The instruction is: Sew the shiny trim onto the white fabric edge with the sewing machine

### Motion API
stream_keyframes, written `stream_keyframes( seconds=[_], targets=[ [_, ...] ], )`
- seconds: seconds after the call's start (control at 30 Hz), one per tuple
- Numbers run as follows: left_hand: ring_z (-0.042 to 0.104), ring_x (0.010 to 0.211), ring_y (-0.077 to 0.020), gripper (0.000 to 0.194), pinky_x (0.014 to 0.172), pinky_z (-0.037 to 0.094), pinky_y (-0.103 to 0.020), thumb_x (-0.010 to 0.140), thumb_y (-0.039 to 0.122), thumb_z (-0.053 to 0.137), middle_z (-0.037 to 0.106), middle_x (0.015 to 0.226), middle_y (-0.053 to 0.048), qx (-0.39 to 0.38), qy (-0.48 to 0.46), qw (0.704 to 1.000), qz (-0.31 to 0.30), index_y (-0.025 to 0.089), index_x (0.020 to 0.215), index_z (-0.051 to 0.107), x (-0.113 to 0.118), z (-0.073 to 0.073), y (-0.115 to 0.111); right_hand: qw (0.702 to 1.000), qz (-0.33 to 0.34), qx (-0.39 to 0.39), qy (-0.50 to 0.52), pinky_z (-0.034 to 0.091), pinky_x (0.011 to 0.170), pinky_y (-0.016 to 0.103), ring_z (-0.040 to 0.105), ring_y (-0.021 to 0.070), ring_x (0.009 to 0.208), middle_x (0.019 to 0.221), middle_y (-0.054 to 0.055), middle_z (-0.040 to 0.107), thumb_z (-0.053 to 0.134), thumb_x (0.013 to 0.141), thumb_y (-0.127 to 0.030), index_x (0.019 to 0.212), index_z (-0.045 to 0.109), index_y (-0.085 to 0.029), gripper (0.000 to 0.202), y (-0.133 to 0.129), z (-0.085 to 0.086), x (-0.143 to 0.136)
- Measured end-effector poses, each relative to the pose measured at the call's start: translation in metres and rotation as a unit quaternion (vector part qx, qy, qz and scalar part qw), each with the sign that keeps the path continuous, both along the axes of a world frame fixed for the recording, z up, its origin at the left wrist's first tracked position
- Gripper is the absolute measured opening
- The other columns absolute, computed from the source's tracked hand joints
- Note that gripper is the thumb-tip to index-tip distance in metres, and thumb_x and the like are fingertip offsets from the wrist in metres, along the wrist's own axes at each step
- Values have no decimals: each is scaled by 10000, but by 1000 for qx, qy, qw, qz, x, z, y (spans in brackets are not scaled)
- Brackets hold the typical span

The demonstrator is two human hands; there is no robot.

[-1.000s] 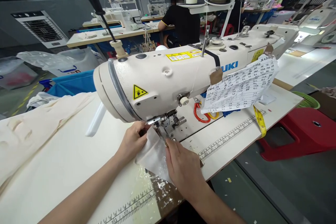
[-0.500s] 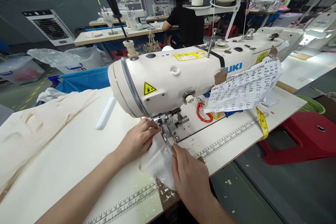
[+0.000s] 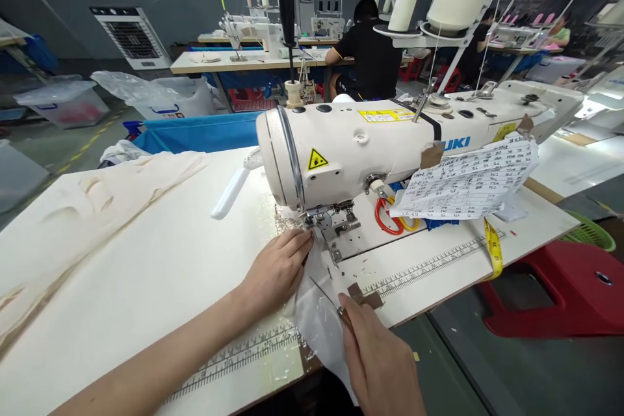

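Note:
A white sewing machine [image 3: 336, 156] stands across the table. My left hand [image 3: 283, 266] lies beside its presser foot, fingers together and pressing on a thin white fabric piece [image 3: 316, 318]; the fingertips are partly hidden under the machine head. The fabric runs from the needle area down over the table's front edge. In my right hand [image 3: 375, 351] is an awl [image 3: 327, 294], its short wooden handle wrapped by my fingers. The thin metal point is directed up and left, above the fabric and toward my left hand.
Cream fabric [image 3: 97, 208] lies on the left, near a white plastic handle [image 3: 231, 192]. Red-handled scissors [image 3: 389, 218] and handwritten sheets [image 3: 468, 179] are by the machine. A yellow tape measure [image 3: 493, 250] hangs off the edge above a red stool [image 3: 560, 292]. A person [image 3: 373, 52] sits beyond.
My right hand with the awl has drawn back from the presser foot toward the table's front edge. The left hand stays by the foot. The head view has turned left.

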State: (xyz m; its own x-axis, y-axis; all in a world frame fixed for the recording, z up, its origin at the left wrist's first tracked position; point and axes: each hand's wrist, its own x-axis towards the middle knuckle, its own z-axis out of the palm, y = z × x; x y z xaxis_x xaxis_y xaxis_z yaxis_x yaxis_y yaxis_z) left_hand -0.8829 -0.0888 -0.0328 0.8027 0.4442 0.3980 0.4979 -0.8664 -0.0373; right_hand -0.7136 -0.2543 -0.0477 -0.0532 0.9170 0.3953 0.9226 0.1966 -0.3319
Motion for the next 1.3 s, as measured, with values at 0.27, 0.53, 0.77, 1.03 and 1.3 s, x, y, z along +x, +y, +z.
stream_keyframes(
  seconds=[0.27,0.53,0.77,1.03,1.3],
  targets=[
    [563,1226,-294,446,990,547,-461,971,182,342,658,1297,-142,-17,18,1000,3,22,1284,617,-5,-3,2,1000,5,-27,-15,511,533,262,728,178,712,937,48,739,368,954,-88,1267,532,-158,359,2,4,1],
    [491,1285,-324,470,1052,492,-472,963,191,360,576,1345,-211,-48,37,997,37,-17,1342,546,0,0,-7,999,-20,-19,-47,481,503,265,723,183,652,847,51,727,346,928,-57,1134,590,-158,336,19,16,-3],
    [435,1352,-328,489,1102,432,-495,973,202,326,529,1418,-214,-32,48,997,44,-14,1375,504,1,-1,-14,998,-18,-38,-53,480,541,265,714,190,703,870,45,717,428,899,-46,1136,576,-172,306,29,19,-4],
    [450,1371,-308,503,1157,351,-463,976,235,315,530,1447,-182,-25,43,998,37,25,1388,514,0,-4,-22,998,-12,-40,-51,478,542,289,708,209,694,865,53,714,396,890,-29,1112,571,-175,318,34,21,-9],
    [475,1349,-300,491,1171,320,-463,984,245,328,555,1429,-165,-41,34,998,21,34,1374,539,-1,-4,-24,997,-5,-48,-64,451,550,267,708,201,687,878,57,717,404,886,-31,1139,551,-183,330,42,21,-14]
  ],
)
